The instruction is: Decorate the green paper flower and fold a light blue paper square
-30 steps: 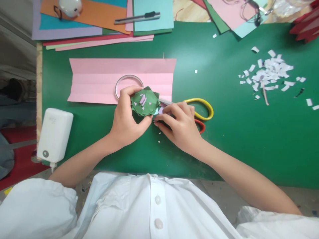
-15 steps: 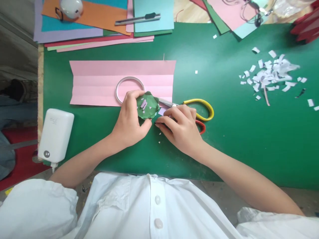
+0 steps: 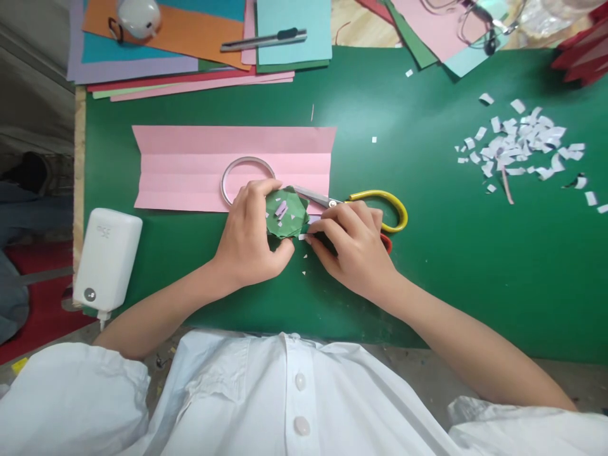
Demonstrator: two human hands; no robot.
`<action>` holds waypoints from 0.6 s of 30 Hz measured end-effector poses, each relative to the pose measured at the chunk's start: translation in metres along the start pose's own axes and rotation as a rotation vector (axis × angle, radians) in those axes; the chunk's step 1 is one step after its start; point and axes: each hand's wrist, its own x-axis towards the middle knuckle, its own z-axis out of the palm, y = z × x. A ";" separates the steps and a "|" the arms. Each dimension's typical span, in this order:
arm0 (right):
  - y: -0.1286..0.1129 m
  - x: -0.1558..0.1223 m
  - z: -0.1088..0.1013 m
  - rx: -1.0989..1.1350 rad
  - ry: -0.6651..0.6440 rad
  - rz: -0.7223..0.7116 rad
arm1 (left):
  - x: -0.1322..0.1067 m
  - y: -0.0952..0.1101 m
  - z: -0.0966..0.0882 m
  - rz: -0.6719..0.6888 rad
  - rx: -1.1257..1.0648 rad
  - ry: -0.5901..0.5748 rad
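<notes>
My left hand curls around the left side of a small green folded-paper piece, which has several pale purple paper scraps on top. Close to its lower right edge, my right hand pinches a small whitish paper strip between thumb and fingertips. Scissors with one yellow and one red handle loop lie partly under the right hand, blades pointing left. Behind the left hand, a roll of narrow tape rests on a creased pink paper sheet.
A white power bank stands at the left edge of the green table. White paper bits are heaped at the right. At the back lie coloured paper sheets with a utility knife on top.
The pink sheet has shifted slightly toward me, leaving a thin sliver behind it. A pale strip now shows at my right fingertips. The green piece is slightly lower and farther right, tilted differently.
</notes>
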 end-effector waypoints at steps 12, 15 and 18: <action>0.003 -0.002 -0.003 0.024 -0.001 -0.015 | 0.007 -0.018 0.009 0.121 -0.019 0.039; 0.003 -0.003 -0.004 0.022 0.016 -0.020 | 0.010 -0.018 0.003 0.144 -0.017 0.032; 0.002 -0.005 -0.003 0.018 0.008 -0.007 | 0.013 -0.015 -0.005 0.239 -0.004 0.035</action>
